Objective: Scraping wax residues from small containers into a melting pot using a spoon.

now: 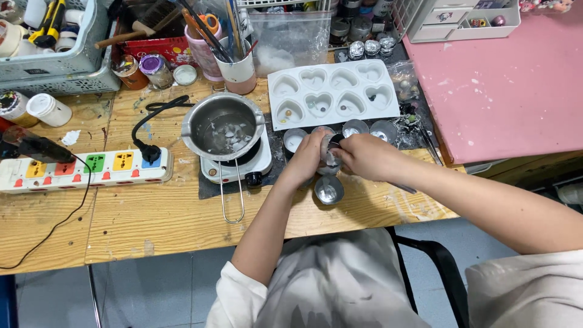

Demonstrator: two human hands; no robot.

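My left hand (308, 159) grips a small round metal tin (330, 159), tilted, above the wooden table. My right hand (363, 157) has its fingers closed at the tin's mouth, touching what is inside; what it pinches is hidden. Just below the hands another small metal tin (328, 190) stands on the table with pale wax in it. Three more tins (355, 128) sit in a row behind the hands. A white heart-shaped mould tray (332, 92) lies beyond them.
A steel melting pot (223, 127) with wax bits sits on a small white hotplate (238, 164), its wire handle pointing toward me. A white power strip (85, 170) lies at left. Baskets, jars and cups of tools crowd the back. A pink board (504, 79) covers the right.
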